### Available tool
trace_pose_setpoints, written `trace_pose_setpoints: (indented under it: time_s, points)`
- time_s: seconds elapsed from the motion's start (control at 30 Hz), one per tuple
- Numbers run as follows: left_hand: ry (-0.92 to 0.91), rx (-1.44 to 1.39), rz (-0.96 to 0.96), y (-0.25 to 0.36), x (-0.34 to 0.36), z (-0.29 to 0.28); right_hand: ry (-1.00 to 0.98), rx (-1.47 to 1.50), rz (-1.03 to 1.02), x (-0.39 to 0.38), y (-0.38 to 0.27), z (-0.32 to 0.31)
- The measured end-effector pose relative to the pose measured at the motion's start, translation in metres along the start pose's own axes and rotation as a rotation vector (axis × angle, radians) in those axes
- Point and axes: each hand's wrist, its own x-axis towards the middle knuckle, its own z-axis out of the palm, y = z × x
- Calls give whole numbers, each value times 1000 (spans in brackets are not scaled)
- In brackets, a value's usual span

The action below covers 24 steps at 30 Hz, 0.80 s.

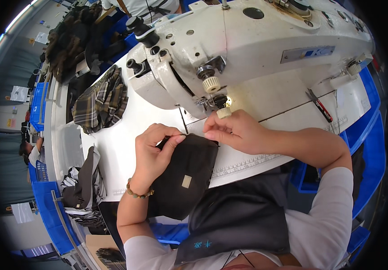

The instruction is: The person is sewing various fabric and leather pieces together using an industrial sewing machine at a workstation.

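Note:
A black fabric piece [186,164] with a small pale label hangs over the near edge of the white table, below the sewing machine [248,49]. My left hand [154,146] pinches its upper edge between thumb and fingers; a bracelet circles that wrist. At the upper right corner of the fabric, my right hand [235,131] has its thumb and forefinger pressed together, close to the cloth edge. Whether those fingertips grip the cloth or a thread is too small to make out. The machine's needle area lies just beyond my hands.
Plaid fabric [100,101] lies at the table's far left, with dark and striped cloth pieces [83,184] stacked nearer. Red-handled thread snips [322,108] rest on the right of the table [266,105]. Blue bins [369,153] stand at the right. Another person [142,9] is beyond the machine.

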Motion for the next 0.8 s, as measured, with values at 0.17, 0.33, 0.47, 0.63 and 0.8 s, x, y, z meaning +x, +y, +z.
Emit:
trace_pose_setpoints:
  time_s: [0.17, 0.33, 0.47, 0.63, 0.8]
  points:
    - [-5, -22, -12, 1, -2, 3, -57, -54, 32, -1, 0, 2]
    - [-13, -10, -8, 4, 0, 4, -68, -57, 13, -1, 5, 4]
    - [-19, -52, -79, 1, 1, 2, -40, -34, -30, -2, 6, 4]
    - [-25, -38, -59, 12, -4, 6, 0, 18, 44, -1, 3, 4]
    - [-16, -13, -24, 12, -1, 6, 21, 112, 39, -2, 8, 7]
